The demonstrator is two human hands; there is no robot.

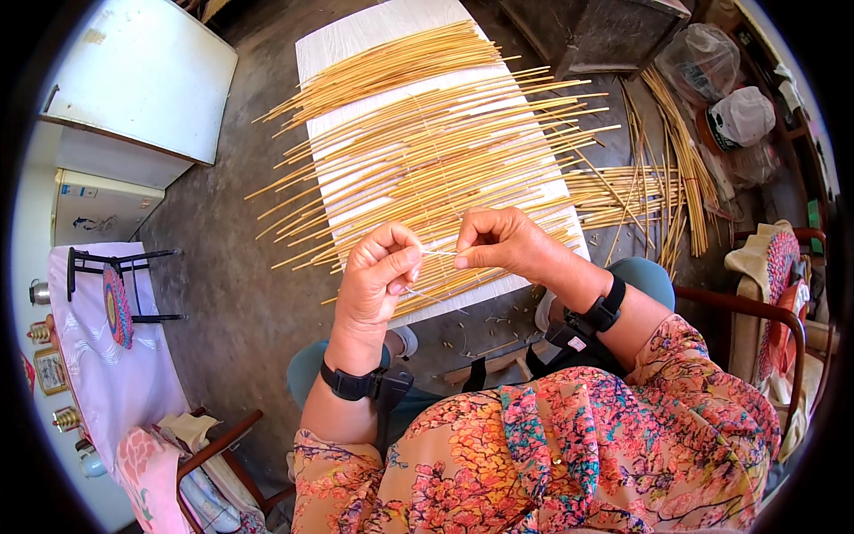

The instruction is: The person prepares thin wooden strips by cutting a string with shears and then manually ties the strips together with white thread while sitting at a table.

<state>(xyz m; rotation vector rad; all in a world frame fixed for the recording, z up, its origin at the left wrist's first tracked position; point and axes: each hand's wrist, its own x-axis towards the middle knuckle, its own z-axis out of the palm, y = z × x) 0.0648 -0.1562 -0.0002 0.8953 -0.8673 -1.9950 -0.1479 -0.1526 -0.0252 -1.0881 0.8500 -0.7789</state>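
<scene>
My left hand (378,271) pinches a thin white string (439,252) between curled fingers, with a loose length hanging below it. Just to its right, my right hand (494,240) grips the same string between thumb and forefinger, a short span stretched between the hands. Behind and beneath them, many thin yellow reed sticks (418,129) lie roughly parallel across a pale board (382,16), crossed by thin cords. A separate band of sticks (400,58) lies along the board's far end.
Loose stick bundles (676,151) lie right of the board, near plastic-wrapped buckets (738,120) and a dark cabinet (587,27). A white cabinet (142,80) and cloth-covered table (133,374) stand at left. Wooden armchairs (738,298) flank me; scraps lie on the concrete floor (222,231).
</scene>
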